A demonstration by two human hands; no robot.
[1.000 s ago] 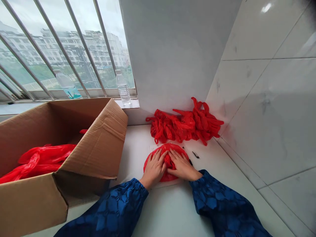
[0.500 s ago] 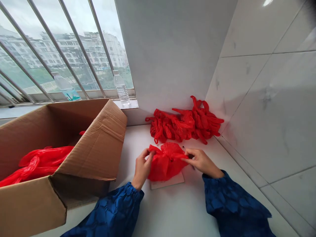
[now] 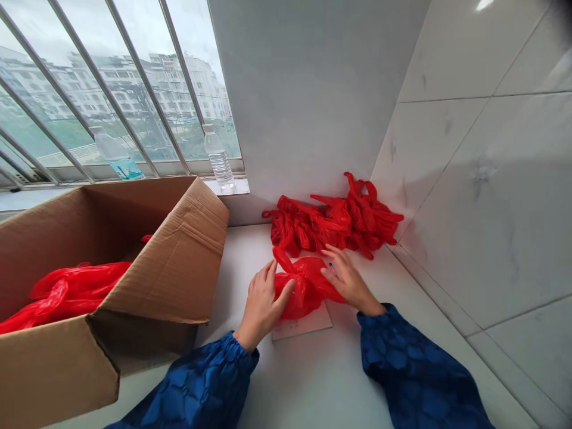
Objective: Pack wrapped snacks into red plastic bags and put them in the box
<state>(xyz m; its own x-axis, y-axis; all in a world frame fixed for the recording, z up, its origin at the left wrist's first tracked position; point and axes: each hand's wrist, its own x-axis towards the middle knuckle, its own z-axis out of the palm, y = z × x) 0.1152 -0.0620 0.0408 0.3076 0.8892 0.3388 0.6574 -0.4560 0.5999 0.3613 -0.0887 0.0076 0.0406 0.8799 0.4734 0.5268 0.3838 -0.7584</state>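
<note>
A red plastic bag [image 3: 302, 292], gathered at its middle, lies on a flat pale book or pad [image 3: 308, 325] on the white surface. At the bag's left side is my left hand [image 3: 263, 301], its fingers apart and its thumb over the bag's edge. My right hand [image 3: 347, 279] is at the bag's right side, fingers spread and not closed on it. What is inside the bag is hidden. Just behind it, a pile of knotted red plastic bags [image 3: 335, 220] rests against the wall.
On the left stands an open cardboard box [image 3: 179, 256] with red plastic bags [image 3: 67, 292] inside. Two clear bottles, one upright bottle [image 3: 218, 158] and one leaning bottle [image 3: 117, 156], are on the sill by the barred window. A tiled wall [image 3: 482, 196] bounds the right side.
Both hands have let go of the red bag's ends and opened beside it. The bag now sits lower and more bunched, with a loop standing up at its upper left.
</note>
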